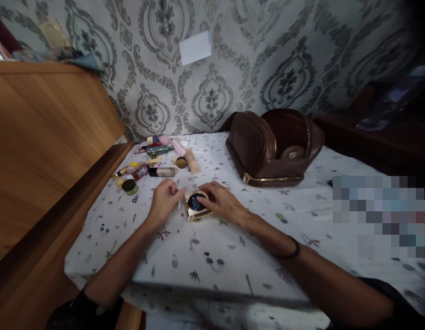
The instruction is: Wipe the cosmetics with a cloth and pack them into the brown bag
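A square gold compact with a round dark patch on top sits in front of me, just above the printed cloth. My right hand grips its right side, thumb across the dark patch and fingers at the far edge. Close by its left edge is my left hand, closed in a pinch. A small pale, see-through bit shows at those fingertips, too small to name. Beyond the left hand lie loose cosmetics, among them a foundation bottle, a dark red tube and a round olive jar.
A brown leather bag stands open at the back right. A wooden panel borders the left side, and the patterned wall rises behind. At far right, a clear bottle stands on a dark surface beside a blurred-out patch.
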`<move>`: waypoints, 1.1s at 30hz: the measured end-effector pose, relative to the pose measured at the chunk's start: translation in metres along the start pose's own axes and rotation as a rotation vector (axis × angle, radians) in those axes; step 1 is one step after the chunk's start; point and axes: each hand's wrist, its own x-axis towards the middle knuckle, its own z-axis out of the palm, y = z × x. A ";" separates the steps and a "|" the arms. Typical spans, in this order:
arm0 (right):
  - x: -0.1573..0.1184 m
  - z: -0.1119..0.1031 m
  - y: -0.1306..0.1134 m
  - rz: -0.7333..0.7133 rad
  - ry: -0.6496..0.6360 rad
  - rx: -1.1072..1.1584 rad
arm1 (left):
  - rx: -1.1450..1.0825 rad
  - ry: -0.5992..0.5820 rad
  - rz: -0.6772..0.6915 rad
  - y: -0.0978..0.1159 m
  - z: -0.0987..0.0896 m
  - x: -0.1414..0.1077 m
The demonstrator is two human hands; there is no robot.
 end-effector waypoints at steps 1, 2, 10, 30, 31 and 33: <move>0.000 0.000 0.000 -0.004 0.001 -0.008 | 0.011 0.001 -0.003 -0.002 0.000 0.000; 0.000 0.001 0.000 -0.005 0.001 -0.015 | 0.020 -0.003 -0.004 -0.003 0.001 0.000; 0.000 -0.010 -0.002 -0.051 -0.124 0.030 | -0.015 -0.145 -0.042 -0.001 -0.004 -0.006; 0.002 -0.006 0.010 -0.138 -0.153 0.016 | 0.123 -0.213 0.079 -0.004 -0.012 0.004; 0.002 -0.006 0.010 -0.142 -0.151 0.013 | 0.129 -0.215 0.086 -0.003 -0.013 0.003; 0.002 -0.005 0.008 -0.150 -0.150 -0.002 | 0.137 -0.219 0.099 -0.001 -0.014 0.003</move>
